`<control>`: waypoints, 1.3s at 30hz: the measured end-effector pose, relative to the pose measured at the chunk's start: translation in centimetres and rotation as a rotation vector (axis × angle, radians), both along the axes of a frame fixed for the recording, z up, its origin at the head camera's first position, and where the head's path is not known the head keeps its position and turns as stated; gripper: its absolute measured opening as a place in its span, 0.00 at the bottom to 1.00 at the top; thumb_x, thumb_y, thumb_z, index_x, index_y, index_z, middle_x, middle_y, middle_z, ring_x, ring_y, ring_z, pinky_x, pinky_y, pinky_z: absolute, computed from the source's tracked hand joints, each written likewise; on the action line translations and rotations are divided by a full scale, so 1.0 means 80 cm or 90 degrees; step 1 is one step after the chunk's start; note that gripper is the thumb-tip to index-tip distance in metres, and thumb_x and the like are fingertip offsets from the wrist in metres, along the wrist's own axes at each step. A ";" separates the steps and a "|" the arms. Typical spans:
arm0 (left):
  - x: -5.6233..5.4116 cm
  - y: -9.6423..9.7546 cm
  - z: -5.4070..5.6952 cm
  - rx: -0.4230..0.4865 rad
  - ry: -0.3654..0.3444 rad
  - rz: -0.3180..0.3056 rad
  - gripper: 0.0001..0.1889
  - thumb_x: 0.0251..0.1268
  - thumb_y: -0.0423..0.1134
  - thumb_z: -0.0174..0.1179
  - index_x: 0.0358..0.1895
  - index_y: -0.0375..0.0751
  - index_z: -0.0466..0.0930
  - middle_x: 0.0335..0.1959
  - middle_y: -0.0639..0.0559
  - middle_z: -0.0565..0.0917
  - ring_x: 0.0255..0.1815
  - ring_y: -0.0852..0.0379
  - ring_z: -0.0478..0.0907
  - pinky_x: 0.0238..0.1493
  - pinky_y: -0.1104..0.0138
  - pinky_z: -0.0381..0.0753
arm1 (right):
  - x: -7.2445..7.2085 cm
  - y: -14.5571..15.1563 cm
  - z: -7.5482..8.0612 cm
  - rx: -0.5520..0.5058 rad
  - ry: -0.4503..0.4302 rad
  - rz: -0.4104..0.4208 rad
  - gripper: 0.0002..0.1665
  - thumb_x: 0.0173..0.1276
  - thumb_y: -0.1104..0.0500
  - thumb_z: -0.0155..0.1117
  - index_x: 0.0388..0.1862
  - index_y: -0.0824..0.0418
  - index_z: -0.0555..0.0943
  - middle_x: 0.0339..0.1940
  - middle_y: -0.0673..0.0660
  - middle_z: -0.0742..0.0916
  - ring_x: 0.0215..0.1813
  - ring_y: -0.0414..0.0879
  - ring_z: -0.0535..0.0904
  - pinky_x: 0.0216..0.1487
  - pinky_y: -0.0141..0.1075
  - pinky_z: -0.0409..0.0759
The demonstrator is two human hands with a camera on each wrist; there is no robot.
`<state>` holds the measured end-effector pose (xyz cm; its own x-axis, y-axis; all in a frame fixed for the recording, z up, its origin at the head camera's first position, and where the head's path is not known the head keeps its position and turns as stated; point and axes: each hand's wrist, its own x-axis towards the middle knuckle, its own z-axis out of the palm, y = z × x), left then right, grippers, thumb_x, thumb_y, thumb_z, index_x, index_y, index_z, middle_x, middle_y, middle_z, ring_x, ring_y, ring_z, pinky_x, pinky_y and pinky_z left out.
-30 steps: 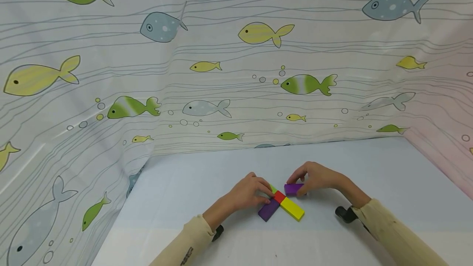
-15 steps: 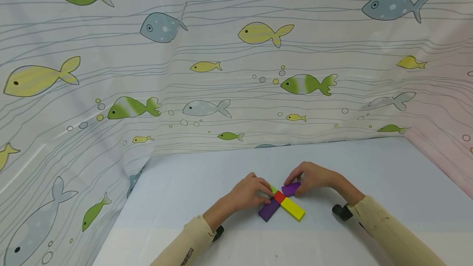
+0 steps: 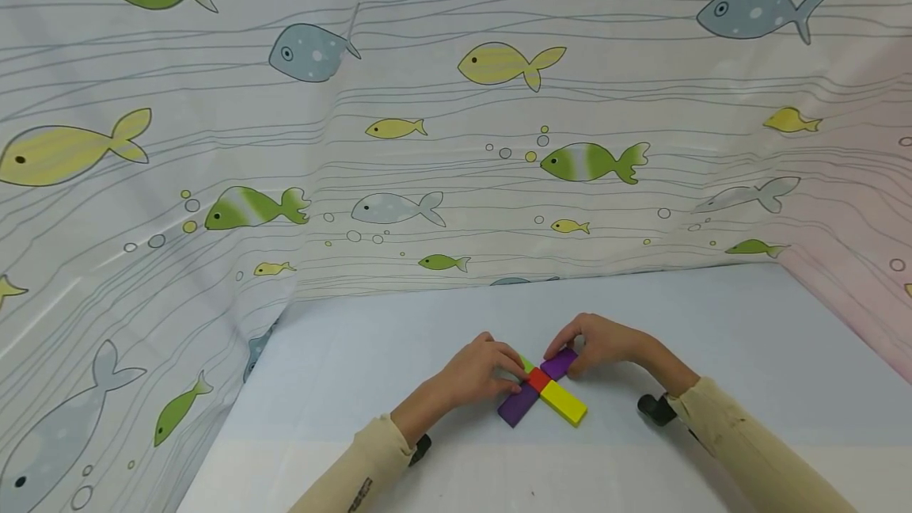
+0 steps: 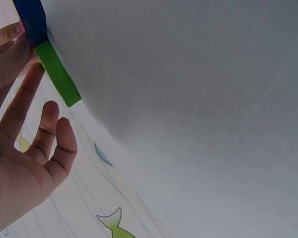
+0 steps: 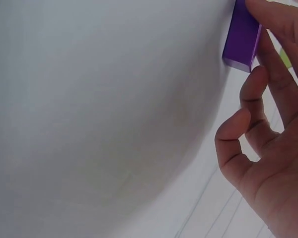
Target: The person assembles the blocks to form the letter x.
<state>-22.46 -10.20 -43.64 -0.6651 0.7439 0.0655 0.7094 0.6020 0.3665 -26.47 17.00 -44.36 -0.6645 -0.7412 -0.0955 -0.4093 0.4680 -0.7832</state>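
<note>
A small red block [image 3: 537, 380] forms the middle of a flat cross of blocks. A dark purple block [image 3: 516, 407] lies at its lower left, a yellow block [image 3: 564, 404] at its lower right. The light green block [image 3: 526, 364] at the upper left is partly covered by my left hand [image 3: 479, 371], whose thumb and fingertips hold the dark purple block beside the red one. In the left wrist view, a finger reaches the green block [image 4: 58, 75]. My right hand [image 3: 607, 341] pinches a brighter purple block [image 3: 559, 364], its inner end right at the red block.
The blocks lie on a pale table [image 3: 399, 465]. Behind and to the left hangs a fish-print cloth [image 3: 499, 180]. Dark wrist cameras show under both cuffs, the right camera [image 3: 657, 410] hanging close over the table.
My right hand has moved slightly left and turned the brighter purple block from level to slanted, bringing its end to the red block. My left hand has stayed in place.
</note>
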 end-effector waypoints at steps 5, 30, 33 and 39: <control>0.000 -0.001 0.000 -0.003 0.000 0.002 0.10 0.59 0.45 0.71 0.45 0.53 0.91 0.46 0.64 0.85 0.43 0.63 0.68 0.39 0.75 0.64 | -0.003 -0.002 -0.005 -0.006 0.005 0.010 0.19 0.57 0.67 0.73 0.48 0.53 0.88 0.45 0.45 0.88 0.49 0.49 0.77 0.52 0.48 0.72; -0.003 0.002 -0.001 0.010 -0.024 -0.014 0.10 0.59 0.44 0.71 0.45 0.52 0.90 0.45 0.64 0.85 0.46 0.64 0.70 0.43 0.74 0.64 | 0.001 -0.004 -0.003 0.011 0.027 0.001 0.24 0.55 0.70 0.72 0.51 0.53 0.87 0.51 0.44 0.86 0.57 0.49 0.76 0.62 0.58 0.67; -0.004 0.000 0.000 0.017 -0.035 -0.015 0.10 0.59 0.43 0.71 0.44 0.51 0.90 0.45 0.63 0.85 0.46 0.63 0.70 0.44 0.73 0.65 | 0.004 0.000 -0.001 0.015 0.044 -0.012 0.24 0.56 0.69 0.71 0.52 0.52 0.86 0.53 0.44 0.85 0.59 0.51 0.75 0.62 0.60 0.67; -0.005 -0.008 -0.001 0.050 -0.066 -0.021 0.10 0.62 0.42 0.69 0.46 0.50 0.89 0.46 0.65 0.84 0.47 0.65 0.70 0.44 0.73 0.66 | 0.013 0.014 0.005 0.012 0.088 -0.054 0.22 0.63 0.61 0.69 0.57 0.55 0.83 0.57 0.49 0.84 0.63 0.56 0.73 0.58 0.63 0.69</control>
